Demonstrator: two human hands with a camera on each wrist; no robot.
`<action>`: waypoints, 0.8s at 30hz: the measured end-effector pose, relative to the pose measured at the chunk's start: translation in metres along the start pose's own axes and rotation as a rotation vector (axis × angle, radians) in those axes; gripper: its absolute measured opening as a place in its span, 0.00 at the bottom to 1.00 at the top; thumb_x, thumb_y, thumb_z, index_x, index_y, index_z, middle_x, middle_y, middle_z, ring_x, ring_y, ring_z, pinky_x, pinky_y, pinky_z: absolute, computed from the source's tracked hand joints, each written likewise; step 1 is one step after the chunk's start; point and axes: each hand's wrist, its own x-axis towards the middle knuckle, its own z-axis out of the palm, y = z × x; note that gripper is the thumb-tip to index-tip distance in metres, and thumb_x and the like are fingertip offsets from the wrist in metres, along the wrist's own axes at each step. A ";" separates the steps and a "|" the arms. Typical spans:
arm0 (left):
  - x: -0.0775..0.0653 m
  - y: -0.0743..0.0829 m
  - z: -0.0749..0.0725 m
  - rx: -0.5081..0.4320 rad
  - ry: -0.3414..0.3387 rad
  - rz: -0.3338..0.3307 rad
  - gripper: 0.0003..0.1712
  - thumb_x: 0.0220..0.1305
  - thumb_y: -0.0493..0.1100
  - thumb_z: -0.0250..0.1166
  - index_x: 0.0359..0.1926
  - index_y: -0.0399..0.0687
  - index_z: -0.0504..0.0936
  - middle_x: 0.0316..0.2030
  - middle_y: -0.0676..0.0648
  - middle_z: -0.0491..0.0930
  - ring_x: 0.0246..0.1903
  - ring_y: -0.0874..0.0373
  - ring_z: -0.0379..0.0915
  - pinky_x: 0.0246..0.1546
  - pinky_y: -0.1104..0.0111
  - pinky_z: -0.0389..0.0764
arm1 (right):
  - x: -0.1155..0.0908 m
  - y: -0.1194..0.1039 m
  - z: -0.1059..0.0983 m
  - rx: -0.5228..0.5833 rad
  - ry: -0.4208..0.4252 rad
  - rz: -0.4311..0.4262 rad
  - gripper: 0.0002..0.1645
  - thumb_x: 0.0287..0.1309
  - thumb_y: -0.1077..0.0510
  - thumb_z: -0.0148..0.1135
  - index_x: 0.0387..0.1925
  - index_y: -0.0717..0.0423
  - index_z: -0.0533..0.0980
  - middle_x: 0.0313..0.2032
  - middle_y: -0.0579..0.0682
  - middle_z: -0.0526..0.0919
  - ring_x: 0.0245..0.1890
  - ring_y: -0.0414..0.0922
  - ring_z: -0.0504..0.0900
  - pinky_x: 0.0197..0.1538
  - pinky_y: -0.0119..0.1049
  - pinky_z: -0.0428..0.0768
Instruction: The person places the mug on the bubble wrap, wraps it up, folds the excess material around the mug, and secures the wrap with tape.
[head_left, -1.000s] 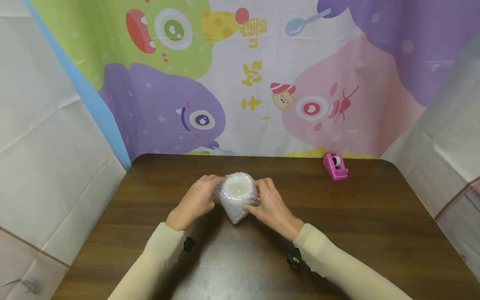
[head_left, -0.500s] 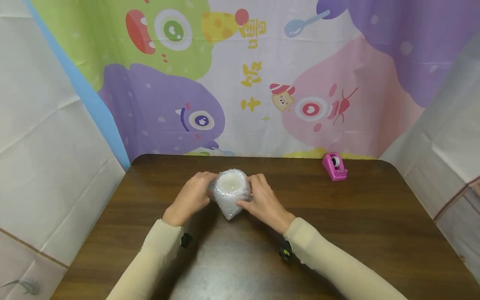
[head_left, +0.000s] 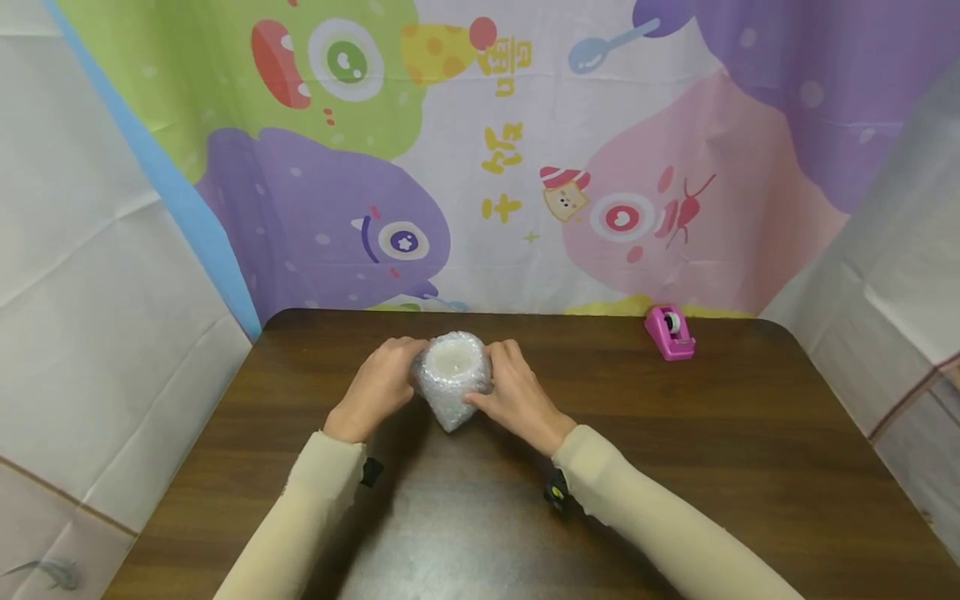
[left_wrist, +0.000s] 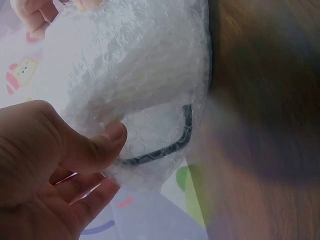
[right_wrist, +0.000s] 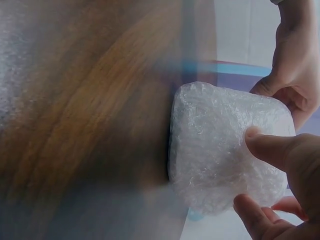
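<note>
A white mug wrapped in bubble wrap (head_left: 452,379) stands on the brown table, its round pale top facing up and a pointed fold of wrap towards me. Through the clear film in the left wrist view, a dark curved handle (left_wrist: 172,147) shows. My left hand (head_left: 378,379) pinches the wrap at the handle side, thumb on the film. From the right, my right hand (head_left: 517,396) grips the bundle, with its thumb (right_wrist: 267,147) pressed on the wrapped side. The mug's surface is blurred by the bubble layers.
A pink tape dispenser (head_left: 670,332) stands at the back right of the wooden table (head_left: 712,467). Behind the table's far edge hangs a curtain (head_left: 510,275) with cartoon figures. Pale cloth walls flank both sides.
Both hands and the wrapped mug have shifted left and slightly away from me. The grip looks much the same, and the tape dispenser has stayed in place.
</note>
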 end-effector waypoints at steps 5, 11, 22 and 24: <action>0.001 -0.001 -0.001 0.005 0.012 -0.012 0.32 0.45 0.17 0.63 0.56 0.33 0.82 0.51 0.36 0.85 0.50 0.39 0.81 0.53 0.49 0.82 | 0.005 -0.001 0.001 0.004 -0.015 0.017 0.37 0.48 0.54 0.83 0.53 0.66 0.73 0.46 0.57 0.73 0.36 0.45 0.75 0.40 0.37 0.80; 0.003 -0.004 0.000 0.006 0.029 -0.026 0.33 0.45 0.17 0.63 0.56 0.32 0.82 0.50 0.35 0.85 0.50 0.38 0.81 0.53 0.49 0.82 | 0.011 -0.003 0.004 0.009 -0.016 0.024 0.37 0.48 0.54 0.83 0.53 0.66 0.73 0.46 0.58 0.73 0.37 0.46 0.75 0.40 0.38 0.82; 0.004 -0.008 0.001 0.015 0.077 -0.047 0.32 0.46 0.17 0.63 0.56 0.31 0.82 0.48 0.34 0.85 0.49 0.37 0.81 0.51 0.48 0.83 | 0.022 -0.001 0.011 0.032 -0.031 0.043 0.36 0.49 0.55 0.83 0.53 0.64 0.72 0.48 0.58 0.73 0.40 0.48 0.77 0.45 0.42 0.83; 0.006 -0.009 0.001 0.012 0.071 -0.054 0.32 0.47 0.17 0.62 0.56 0.31 0.82 0.49 0.34 0.85 0.49 0.37 0.81 0.51 0.48 0.83 | 0.023 -0.001 0.011 0.036 -0.039 0.048 0.35 0.50 0.55 0.82 0.54 0.64 0.72 0.49 0.58 0.73 0.40 0.48 0.77 0.45 0.42 0.83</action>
